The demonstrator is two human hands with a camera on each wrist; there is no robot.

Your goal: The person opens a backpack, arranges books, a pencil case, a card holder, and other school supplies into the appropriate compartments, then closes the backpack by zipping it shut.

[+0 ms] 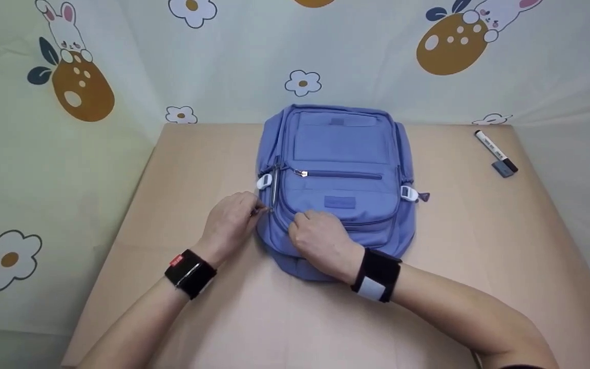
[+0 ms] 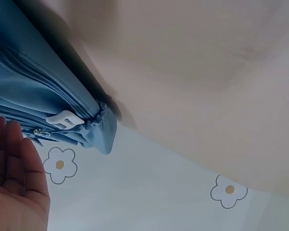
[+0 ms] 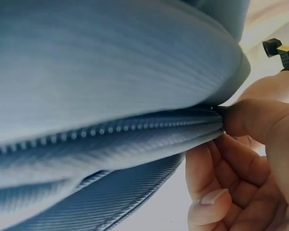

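Observation:
A blue backpack (image 1: 346,141) lies front side up on the table. At its left edge, my left hand (image 1: 229,220) pinches a small zipper pull (image 1: 270,209) at the lower end of a side zipper (image 1: 275,187). That hand (image 2: 17,178) shows palm and fingers beside the bag in the left wrist view, the thumb out of sight. My right hand (image 1: 320,238) is over the lower left of the front pocket. In the right wrist view, this hand (image 3: 245,168) pinches the fabric edge beside a row of zipper teeth (image 3: 111,130) between thumb and fingers.
A black-and-white marker (image 1: 494,149) and a small dark grey block (image 1: 503,169) lie at the table's back right. White buckles (image 1: 408,193) sit on the bag's sides. A patterned cloth (image 1: 244,61) hangs behind the wooden table (image 1: 197,154).

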